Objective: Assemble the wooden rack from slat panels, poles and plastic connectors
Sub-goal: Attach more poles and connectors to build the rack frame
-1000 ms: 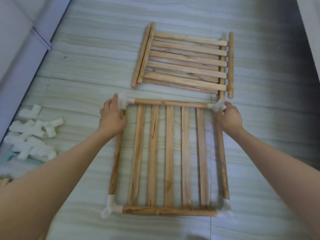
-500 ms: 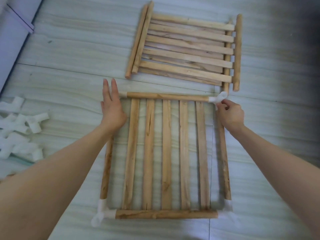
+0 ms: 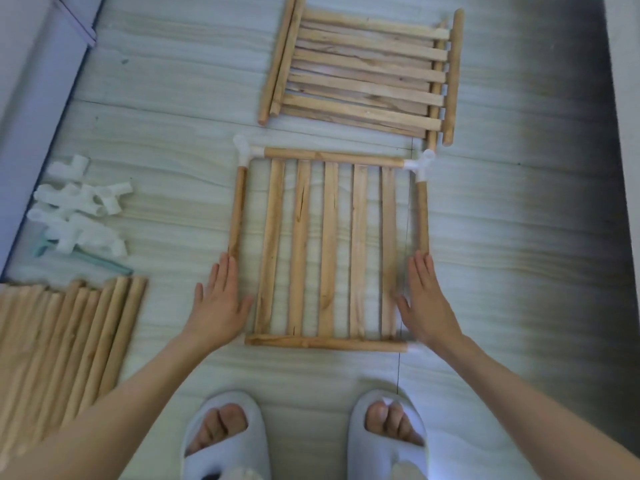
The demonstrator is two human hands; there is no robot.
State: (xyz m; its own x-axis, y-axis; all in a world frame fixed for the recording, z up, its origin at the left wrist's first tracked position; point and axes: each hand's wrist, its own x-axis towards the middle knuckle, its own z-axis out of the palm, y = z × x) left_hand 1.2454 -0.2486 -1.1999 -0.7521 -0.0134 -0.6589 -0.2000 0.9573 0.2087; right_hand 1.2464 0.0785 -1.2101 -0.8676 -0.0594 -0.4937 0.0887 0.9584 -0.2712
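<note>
Both hands, left (image 3: 221,306) and right (image 3: 424,306), press flat, fingers straight, on the frame (image 3: 325,244); uneven pressure may pop its near corners apart.

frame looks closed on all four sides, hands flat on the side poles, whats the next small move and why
Probably press inward and seat the near corners. The left hand and right hand lie flat over the near ends of the side poles, covering both near corners, so I cannot tell if those joints are pushed home. The far connectors look seated on their poles.
</note>
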